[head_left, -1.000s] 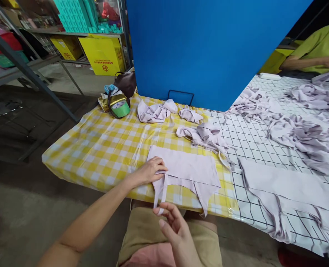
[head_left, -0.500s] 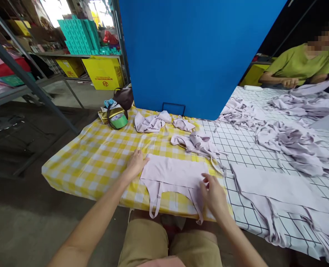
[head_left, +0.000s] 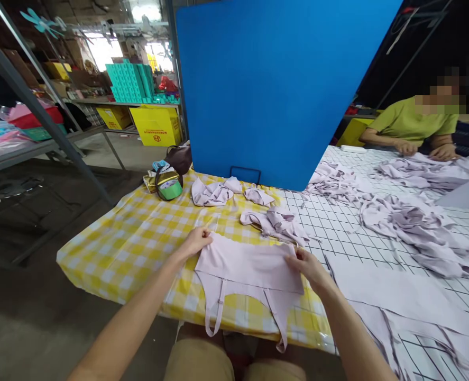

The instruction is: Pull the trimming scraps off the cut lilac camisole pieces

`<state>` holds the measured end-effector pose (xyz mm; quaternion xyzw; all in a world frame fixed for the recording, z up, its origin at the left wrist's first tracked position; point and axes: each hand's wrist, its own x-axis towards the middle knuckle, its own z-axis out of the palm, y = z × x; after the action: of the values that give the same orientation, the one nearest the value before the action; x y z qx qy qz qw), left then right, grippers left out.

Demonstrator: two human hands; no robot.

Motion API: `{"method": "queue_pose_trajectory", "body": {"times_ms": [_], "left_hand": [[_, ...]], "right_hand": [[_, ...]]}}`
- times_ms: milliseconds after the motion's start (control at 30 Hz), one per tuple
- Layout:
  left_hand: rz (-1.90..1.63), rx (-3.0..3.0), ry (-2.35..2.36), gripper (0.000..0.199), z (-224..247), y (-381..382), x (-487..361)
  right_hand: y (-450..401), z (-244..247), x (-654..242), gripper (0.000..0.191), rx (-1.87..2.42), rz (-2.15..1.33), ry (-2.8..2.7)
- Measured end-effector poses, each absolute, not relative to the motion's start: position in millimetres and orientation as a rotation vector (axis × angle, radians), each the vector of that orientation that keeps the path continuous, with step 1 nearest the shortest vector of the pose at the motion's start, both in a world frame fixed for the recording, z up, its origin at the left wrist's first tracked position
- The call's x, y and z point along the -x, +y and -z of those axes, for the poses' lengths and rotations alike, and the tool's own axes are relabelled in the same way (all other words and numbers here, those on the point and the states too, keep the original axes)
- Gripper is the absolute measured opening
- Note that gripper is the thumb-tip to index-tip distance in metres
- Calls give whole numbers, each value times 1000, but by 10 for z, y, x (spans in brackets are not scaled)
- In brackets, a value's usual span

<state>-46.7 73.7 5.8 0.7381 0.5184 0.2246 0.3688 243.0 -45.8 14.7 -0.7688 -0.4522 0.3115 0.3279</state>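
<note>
A pale lilac strapped garment (head_left: pixel 250 267) lies on the yellow checked cloth (head_left: pixel 139 233), its straps toward the near table edge. My left hand (head_left: pixel 198 241) pinches its far left corner. At the far right corner, my right hand (head_left: pixel 304 263) has its fingers closed on the fabric. The top band is slightly lifted between both hands. Just beyond it sits a crumpled lilac piece (head_left: pixel 277 222).
A blue board (head_left: pixel 266 95) stands behind. Smaller lilac pieces (head_left: pixel 212 191) and green tape (head_left: pixel 169 189) lie at the back left. On the right are a flat garment (head_left: pixel 401 286), lilac heaps (head_left: pixel 416 227) and a person in a green shirt (head_left: pixel 404 121).
My right hand, earlier loosely open at the garment's right side, has closed on its far right corner. My left hand now grips the left corner. The band's edge has risen slightly. The view has tilted up.
</note>
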Motion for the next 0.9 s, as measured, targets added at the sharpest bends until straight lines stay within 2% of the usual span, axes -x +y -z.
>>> {"method": "queue_pose_trajectory", "body": {"times_ms": [133, 233, 333, 500, 667, 900], "left_hand": [[-842, -1838, 1163, 19, -507, 824, 513], [-1084, -1848, 1009, 23, -872, 827, 576], [-1106, -1901, 935, 23, -983, 691, 663], [-804, -2141, 992, 16, -420, 262, 822], [-558, -2330, 944, 32, 215, -168, 975], [-628, -2461, 868, 40, 434, -228, 1098]], "right_hand": [[-439, -658, -2508, 29, 1638, -905, -1040], [-458, -1022, -2540, 29, 1481, -708, -1042], [-569, -1106, -2556, 22, 1495, -546, -1175], [-915, -492, -2564, 11, 1694, -483, -1482], [-1314, 175, -2526, 20, 1794, -464, -1731], [-1492, 282, -2524, 23, 1796, -264, -1877]]}}
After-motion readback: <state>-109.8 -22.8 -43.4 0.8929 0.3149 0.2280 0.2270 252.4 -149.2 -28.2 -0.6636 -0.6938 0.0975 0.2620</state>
